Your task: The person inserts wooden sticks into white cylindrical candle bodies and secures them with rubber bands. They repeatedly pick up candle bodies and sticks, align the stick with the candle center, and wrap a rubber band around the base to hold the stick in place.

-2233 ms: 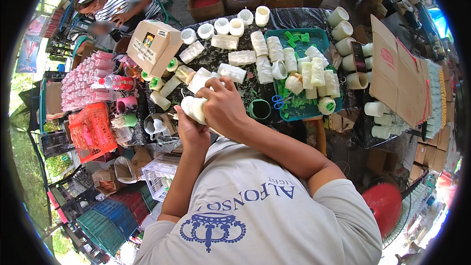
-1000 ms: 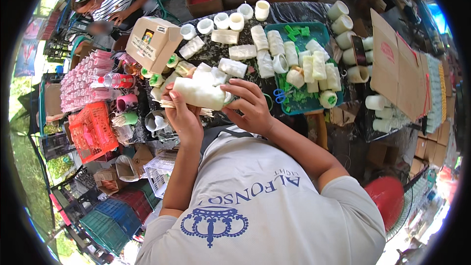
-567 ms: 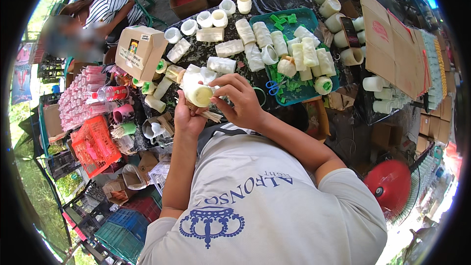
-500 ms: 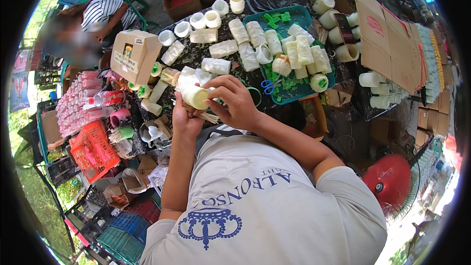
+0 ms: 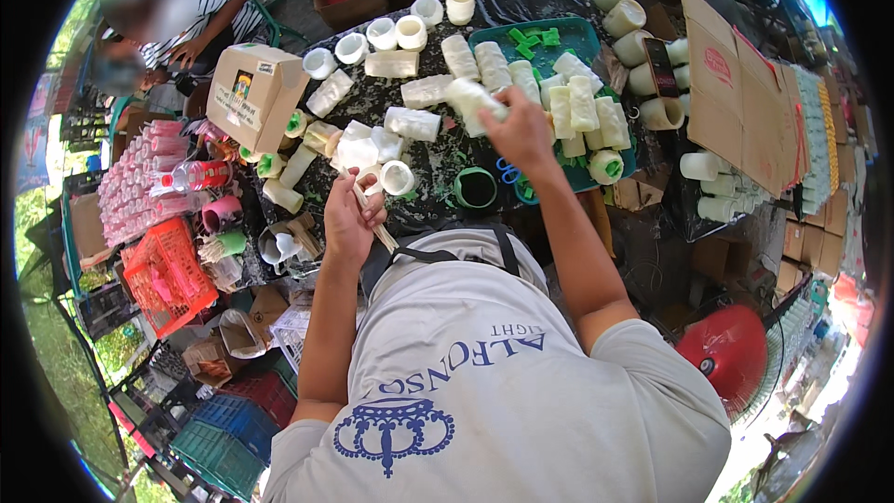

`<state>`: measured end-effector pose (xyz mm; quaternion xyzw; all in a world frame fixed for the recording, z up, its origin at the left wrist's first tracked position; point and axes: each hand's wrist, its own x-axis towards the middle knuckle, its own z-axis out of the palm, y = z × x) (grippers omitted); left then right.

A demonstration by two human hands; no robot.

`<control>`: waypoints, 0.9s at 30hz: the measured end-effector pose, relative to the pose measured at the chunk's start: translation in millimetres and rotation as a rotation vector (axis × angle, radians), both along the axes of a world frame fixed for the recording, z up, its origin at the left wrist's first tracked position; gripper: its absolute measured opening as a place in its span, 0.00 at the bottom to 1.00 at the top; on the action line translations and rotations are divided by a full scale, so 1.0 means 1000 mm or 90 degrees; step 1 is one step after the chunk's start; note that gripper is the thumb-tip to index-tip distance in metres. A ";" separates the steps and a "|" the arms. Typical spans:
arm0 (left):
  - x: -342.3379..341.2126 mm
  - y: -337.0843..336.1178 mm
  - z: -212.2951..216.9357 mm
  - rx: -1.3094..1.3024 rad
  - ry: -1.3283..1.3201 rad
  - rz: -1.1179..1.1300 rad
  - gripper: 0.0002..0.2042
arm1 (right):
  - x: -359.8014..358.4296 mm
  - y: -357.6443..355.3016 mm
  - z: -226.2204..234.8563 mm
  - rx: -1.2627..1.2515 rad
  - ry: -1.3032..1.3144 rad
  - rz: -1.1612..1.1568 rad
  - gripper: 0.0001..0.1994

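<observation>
In my right hand [image 5: 523, 137] is a white candle-like cylinder [image 5: 473, 101] with a wavy surface, held slightly blurred over the dark table. Other white cylinders [image 5: 412, 123] lie close by. My left hand [image 5: 350, 225], near my waist, is closed around a thin bundle of pale sticks [image 5: 384, 237]. Just beyond its fingers stands a white cup-shaped piece [image 5: 397, 178], beside a pile of white pieces [image 5: 356, 151]. Right of my right hand, a green tray [image 5: 582, 33] bears more cylinders and bright green scraps [image 5: 531, 40].
A dark round container [image 5: 475, 188] and blue scissors [image 5: 507, 170] are near the table's front edge. A cardboard box [image 5: 253, 98] stands left, with an orange basket [image 5: 169, 279] below. A person [image 5: 177, 23] sits far left. A red fan [image 5: 724, 359] is at right.
My hands have come apart from the cylinder they held together. My right hand has moved forward and right with a cylinder; my left stays near my waist, the pale sticks showing in it.
</observation>
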<state>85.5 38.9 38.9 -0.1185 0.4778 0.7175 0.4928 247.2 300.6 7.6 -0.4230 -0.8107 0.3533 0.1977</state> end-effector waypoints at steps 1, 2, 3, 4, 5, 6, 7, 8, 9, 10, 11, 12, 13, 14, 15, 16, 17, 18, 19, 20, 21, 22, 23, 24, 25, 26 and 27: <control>-0.006 -0.006 -0.011 0.021 -0.021 -0.018 0.11 | 0.008 0.023 -0.030 0.046 -0.053 -0.046 0.17; -0.010 -0.011 -0.015 0.041 -0.041 -0.031 0.10 | 0.011 0.039 -0.049 0.101 -0.080 -0.086 0.17; -0.009 -0.011 -0.014 0.058 -0.031 -0.041 0.08 | 0.016 0.057 -0.069 0.156 -0.136 -0.107 0.18; -0.010 -0.010 -0.015 0.053 0.004 -0.069 0.08 | 0.016 0.066 -0.079 0.181 -0.188 -0.116 0.18; -0.010 -0.010 -0.017 0.047 0.037 -0.098 0.07 | 0.016 0.072 -0.086 0.207 -0.240 -0.124 0.18; -0.010 -0.008 -0.018 0.041 0.070 -0.128 0.07 | 0.016 0.077 -0.094 0.233 -0.292 -0.135 0.18; -0.007 -0.003 -0.012 0.003 0.077 -0.130 0.10 | 0.015 0.081 -0.095 0.249 -0.329 -0.093 0.20; -0.007 -0.004 -0.008 0.015 0.080 -0.147 0.11 | 0.015 0.079 -0.098 0.291 -0.350 -0.068 0.20; -0.006 -0.005 -0.004 0.028 0.082 -0.166 0.12 | 0.016 0.076 -0.101 0.332 -0.371 -0.044 0.20; -0.005 -0.005 -0.002 0.043 0.083 -0.183 0.13 | 0.016 0.072 -0.096 0.376 -0.392 -0.020 0.20; -0.003 -0.004 -0.001 0.021 0.104 -0.187 0.16 | 0.015 0.067 -0.091 0.354 -0.376 -0.023 0.19; -0.002 -0.005 0.000 0.017 0.108 -0.190 0.15 | 0.014 0.061 -0.085 0.333 -0.359 -0.028 0.18; -0.001 -0.005 0.001 0.015 0.111 -0.195 0.15 | 0.015 0.060 -0.082 0.311 -0.344 -0.034 0.17; 0.000 -0.005 0.002 0.012 0.114 -0.201 0.14 | 0.020 0.062 -0.084 0.276 -0.258 -0.071 0.15; 0.002 -0.006 0.000 -0.029 0.140 -0.192 0.14 | 0.026 0.065 -0.090 0.241 -0.172 -0.107 0.12; 0.005 -0.007 -0.004 -0.071 0.165 -0.181 0.13 | 0.028 0.064 -0.084 0.204 -0.086 -0.141 0.10; 0.007 -0.007 -0.006 -0.114 0.190 -0.171 0.13 | 0.033 0.064 -0.078 0.159 0.000 -0.220 0.09; 0.008 -0.008 -0.008 -0.099 0.190 -0.168 0.12 | 0.041 0.065 -0.069 0.114 0.087 -0.298 0.07; 0.006 -0.007 -0.007 -0.083 0.192 -0.171 0.12 | 0.046 0.066 -0.055 0.068 0.174 -0.381 0.07; 0.004 -0.005 -0.005 -0.067 0.193 -0.174 0.11 | 0.052 0.069 -0.048 0.068 0.219 -0.407 0.06; 0.004 -0.003 -0.002 -0.069 0.184 -0.169 0.12 | 0.059 0.074 -0.042 0.069 0.264 -0.433 0.06; 0.003 -0.001 -0.002 -0.062 0.184 -0.180 0.13 | 0.067 0.078 -0.036 0.071 0.309 -0.460 0.06; 0.002 0.000 -0.002 -0.055 0.183 -0.192 0.13 | 0.069 0.080 -0.031 0.051 0.345 -0.451 0.07; 0.002 0.003 -0.002 -0.048 0.182 -0.203 0.14 | 0.068 0.081 -0.032 0.016 0.390 -0.406 0.09; 0.004 0.008 0.000 -0.049 0.190 -0.221 0.15 | 0.067 0.077 -0.027 -0.059 0.329 -0.358 0.11; 0.006 0.012 0.000 -0.054 0.197 -0.235 0.15 | 0.058 0.060 -0.009 -0.140 0.262 -0.254 0.11; 0.007 0.020 0.002 -0.055 0.205 -0.261 0.15 | 0.054 0.048 -0.020 -0.161 0.233 -0.142 0.14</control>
